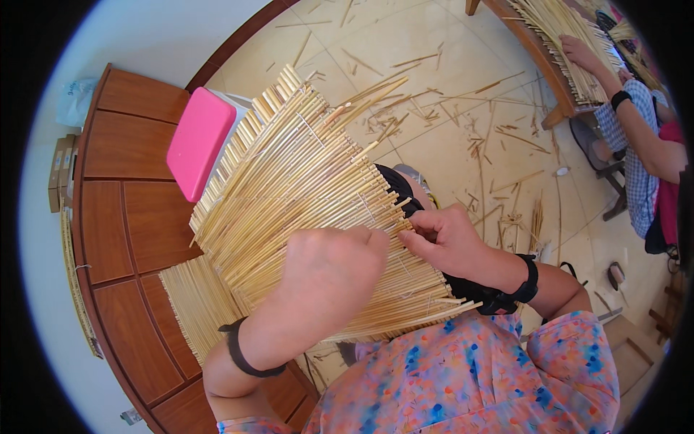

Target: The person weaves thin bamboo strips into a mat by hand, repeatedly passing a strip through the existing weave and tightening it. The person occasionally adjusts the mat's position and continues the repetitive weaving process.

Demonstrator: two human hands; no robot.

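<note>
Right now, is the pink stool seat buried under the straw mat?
No. The pink stool seat shows uncovered at the mat's left edge, beside the straw mat that both hands work on.

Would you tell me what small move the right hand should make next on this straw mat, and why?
Probably draw the pinched strand snug. The right hand pinches something thin at the edge of the fanned mat of pale yellow straw stalks, while the left hand presses flat on the mat, steadying it.
</note>
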